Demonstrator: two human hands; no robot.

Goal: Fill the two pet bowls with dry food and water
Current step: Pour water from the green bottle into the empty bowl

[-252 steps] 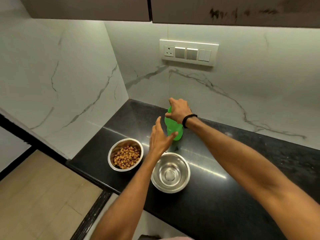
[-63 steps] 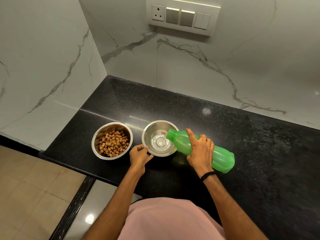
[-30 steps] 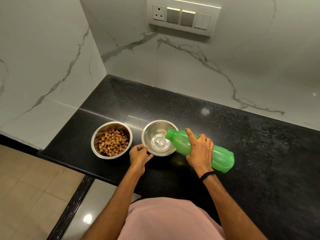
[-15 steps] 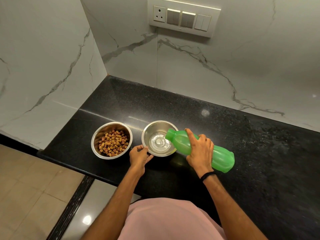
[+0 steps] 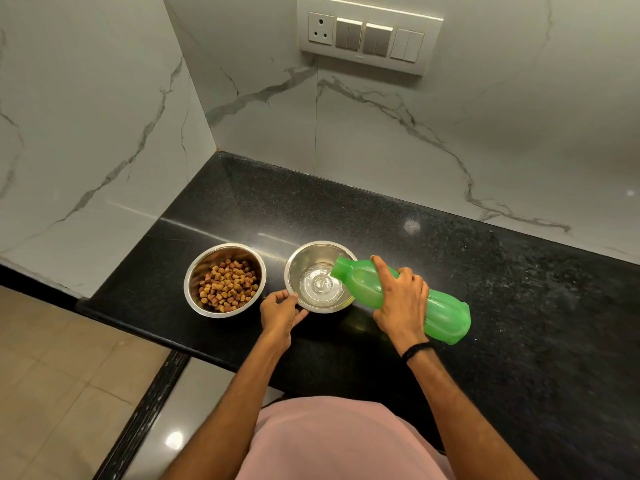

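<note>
The left hand (image 5: 280, 311) is nearest and pinches the near rim of the water bowl (image 5: 311, 247), steadying it on the worktop (image 5: 519, 306). The right hand (image 5: 401, 299) grips the green bottle (image 5: 446, 317). Its long axis runs right to left, with the mouth tipped down over the bowl's right rim and shallow water inside. The food bowl (image 5: 207, 261), holding dry food (image 5: 227, 285), stands just left.

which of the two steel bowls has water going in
The right bowl, under the mouth of the tilted green bottle and steadied by the left hand; the left bowl holds kibble.
</note>
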